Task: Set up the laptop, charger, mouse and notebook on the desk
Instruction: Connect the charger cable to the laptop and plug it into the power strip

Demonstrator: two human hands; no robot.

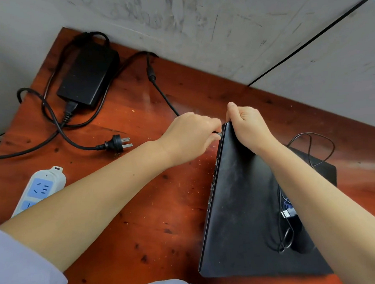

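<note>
A closed black laptop (246, 204) lies on the reddish wooden desk (142, 209) at the right. My right hand (248, 127) grips its far left corner. My left hand (190, 137) pinches the charger's small connector against the laptop's left edge at that corner. The charger brick (87, 77) sits at the back left, its thin cable (164, 97) running to my left hand. Its wall plug (117, 143) lies loose on the desk. A black mouse (300, 235) with a coiled cable and USB end rests on the laptop lid, partly behind my right forearm. No notebook is in view.
A white power strip (41, 188) with blue sockets lies at the desk's left front, partly under my left forearm. A scuffed grey wall (220, 31) runs right behind the desk. Bare wood lies between the laptop and the power strip.
</note>
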